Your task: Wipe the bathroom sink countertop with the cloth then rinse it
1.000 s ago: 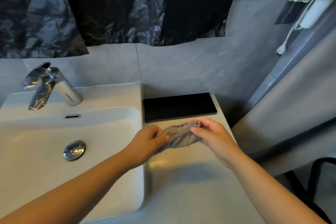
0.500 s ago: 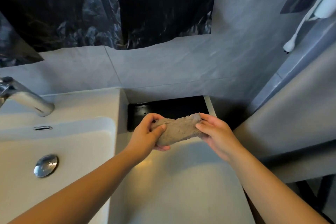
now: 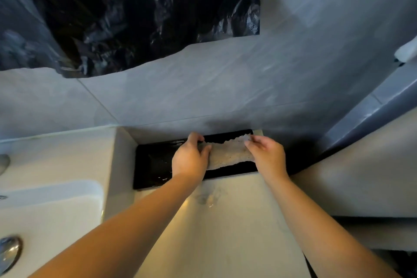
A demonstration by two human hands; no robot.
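As seen from the head view, the cloth (image 3: 228,154) is held stretched out between both hands over the black tray (image 3: 153,165), which is set against the tiled wall (image 3: 225,88) at the back of the tabletop (image 3: 225,232). Whether the cloth touches the tray cannot be told.

The left end of the cloth is gripped by the left hand (image 3: 188,161): the fingers are curled over the far edge and the thumb is pressed on the near side. The far right corner is pinched by the right hand (image 3: 267,158) between thumb and fingers, which are held close together.

A faint smear (image 3: 207,198) is visible on the tabletop just in front of the tray. The sink basin (image 3: 45,210) is located to the left, with its drain plug (image 3: 9,253) partly cut off by the frame edge. A black plastic sheet (image 3: 135,18) is hung on the wall above.
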